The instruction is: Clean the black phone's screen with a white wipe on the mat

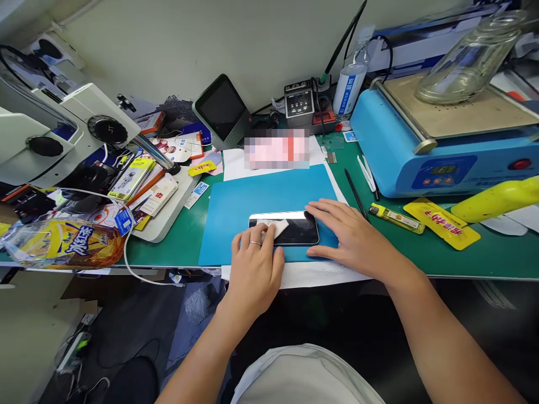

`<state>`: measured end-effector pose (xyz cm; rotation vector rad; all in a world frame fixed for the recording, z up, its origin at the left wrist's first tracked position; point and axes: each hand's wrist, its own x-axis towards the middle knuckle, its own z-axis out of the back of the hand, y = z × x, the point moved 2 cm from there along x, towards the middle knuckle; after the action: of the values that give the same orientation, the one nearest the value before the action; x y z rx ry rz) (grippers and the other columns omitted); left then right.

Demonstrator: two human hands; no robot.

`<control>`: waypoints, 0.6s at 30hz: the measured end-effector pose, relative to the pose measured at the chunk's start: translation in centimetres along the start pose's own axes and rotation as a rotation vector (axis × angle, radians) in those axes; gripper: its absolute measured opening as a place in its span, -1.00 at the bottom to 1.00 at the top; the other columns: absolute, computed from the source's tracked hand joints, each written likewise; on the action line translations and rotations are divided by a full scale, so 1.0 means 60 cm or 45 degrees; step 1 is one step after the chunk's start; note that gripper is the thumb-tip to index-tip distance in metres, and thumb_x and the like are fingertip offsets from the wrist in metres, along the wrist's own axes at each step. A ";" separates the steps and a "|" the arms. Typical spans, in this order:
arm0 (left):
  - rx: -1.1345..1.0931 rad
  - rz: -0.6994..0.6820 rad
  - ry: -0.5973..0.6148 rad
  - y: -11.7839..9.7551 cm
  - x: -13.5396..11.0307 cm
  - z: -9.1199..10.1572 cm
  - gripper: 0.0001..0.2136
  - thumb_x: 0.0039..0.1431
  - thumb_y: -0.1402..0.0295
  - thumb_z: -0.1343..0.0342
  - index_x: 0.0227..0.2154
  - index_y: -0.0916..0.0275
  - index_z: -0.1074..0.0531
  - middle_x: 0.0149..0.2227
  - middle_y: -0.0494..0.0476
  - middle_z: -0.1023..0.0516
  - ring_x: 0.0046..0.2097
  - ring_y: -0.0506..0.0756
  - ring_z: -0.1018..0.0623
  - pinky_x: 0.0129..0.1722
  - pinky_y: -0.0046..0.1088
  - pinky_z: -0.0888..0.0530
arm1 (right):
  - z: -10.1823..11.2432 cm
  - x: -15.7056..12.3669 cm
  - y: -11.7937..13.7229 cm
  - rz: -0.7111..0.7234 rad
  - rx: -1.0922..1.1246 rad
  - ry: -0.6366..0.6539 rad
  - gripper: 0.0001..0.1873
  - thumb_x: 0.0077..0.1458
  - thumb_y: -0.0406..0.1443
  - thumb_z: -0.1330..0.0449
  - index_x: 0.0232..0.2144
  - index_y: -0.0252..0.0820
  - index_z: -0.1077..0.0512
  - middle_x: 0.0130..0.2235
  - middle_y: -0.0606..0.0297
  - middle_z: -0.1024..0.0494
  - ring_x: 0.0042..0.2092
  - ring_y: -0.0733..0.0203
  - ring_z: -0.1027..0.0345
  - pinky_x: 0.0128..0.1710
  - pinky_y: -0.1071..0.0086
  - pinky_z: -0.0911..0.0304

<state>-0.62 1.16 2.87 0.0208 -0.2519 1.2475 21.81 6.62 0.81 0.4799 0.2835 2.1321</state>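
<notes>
Looking down, we see the phone (pixel 290 228) lying flat on the blue mat (pixel 236 207), our left hand (pixel 255 269) pinching a small white wipe (pixel 275 228) against its glass while our right hand (pixel 349 238) rests with fingers spread, touching the phone's right end.

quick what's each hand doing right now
Left hand: fingers pressing a white wipe onto the phone.
Right hand: open and flat, steadying the phone's right end on the blue mat.
</notes>
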 end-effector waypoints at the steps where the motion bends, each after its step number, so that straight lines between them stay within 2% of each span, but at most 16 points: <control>1: 0.016 -0.003 -0.005 -0.005 0.006 -0.004 -0.61 0.50 0.36 0.14 0.28 0.33 -0.31 0.22 0.37 -0.45 0.23 0.30 -0.42 0.21 -0.02 -0.33 | 0.000 0.000 0.000 0.004 -0.001 0.000 -0.11 0.23 0.19 -0.16 0.38 -0.24 -0.27 0.36 -0.06 -0.39 0.39 -0.27 -0.20 0.32 -0.14 -0.22; 5: 0.041 -0.064 -0.046 -0.046 0.027 -0.018 -0.60 0.50 0.31 0.12 0.24 0.42 -0.33 0.23 0.42 -0.45 0.24 0.32 -0.42 0.21 -0.04 -0.34 | -0.001 0.000 -0.001 0.017 -0.001 -0.009 -0.12 0.25 0.20 -0.11 0.36 -0.28 -0.29 0.35 -0.07 -0.39 0.39 -0.27 -0.19 0.33 -0.14 -0.20; 9: -0.032 -0.137 -0.054 -0.072 0.012 -0.014 -0.59 0.50 0.29 0.12 0.24 0.43 -0.32 0.21 0.40 -0.45 0.20 0.29 -0.43 0.20 -0.10 -0.35 | -0.003 0.001 -0.004 0.032 0.006 -0.028 -0.13 0.27 0.22 -0.06 0.36 -0.28 -0.29 0.34 -0.08 -0.41 0.38 -0.28 -0.20 0.31 -0.16 -0.22; 11: -0.075 -0.141 -0.037 -0.064 -0.004 -0.008 -0.59 0.49 0.29 0.11 0.25 0.40 -0.32 0.19 0.37 -0.46 0.19 0.28 -0.44 0.20 -0.12 -0.34 | -0.003 0.002 -0.005 0.033 0.005 -0.027 -0.11 0.25 0.24 -0.07 0.36 -0.26 -0.29 0.34 -0.07 -0.42 0.38 -0.29 -0.21 0.31 -0.16 -0.22; 14: -0.059 -0.074 -0.032 -0.029 -0.014 -0.003 -0.61 0.49 0.33 0.12 0.26 0.37 -0.31 0.19 0.37 -0.46 0.20 0.28 -0.43 0.24 -0.08 -0.32 | -0.002 0.003 -0.004 0.024 0.001 -0.013 -0.09 0.23 0.25 -0.08 0.36 -0.25 -0.29 0.34 -0.06 -0.41 0.38 -0.29 -0.21 0.32 -0.15 -0.21; 18: 0.050 0.005 -0.057 0.018 0.016 -0.011 -0.60 0.49 0.35 0.15 0.24 0.40 -0.33 0.22 0.41 -0.45 0.25 0.32 -0.40 0.28 -0.02 -0.31 | -0.001 0.003 -0.004 -0.001 0.004 0.004 -0.08 0.23 0.26 -0.07 0.37 -0.23 -0.28 0.35 -0.05 -0.40 0.39 -0.31 -0.19 0.31 -0.17 -0.21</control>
<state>-1.23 2.52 2.31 0.0827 -0.2664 1.2570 21.84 6.91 0.71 0.4780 0.2886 2.1326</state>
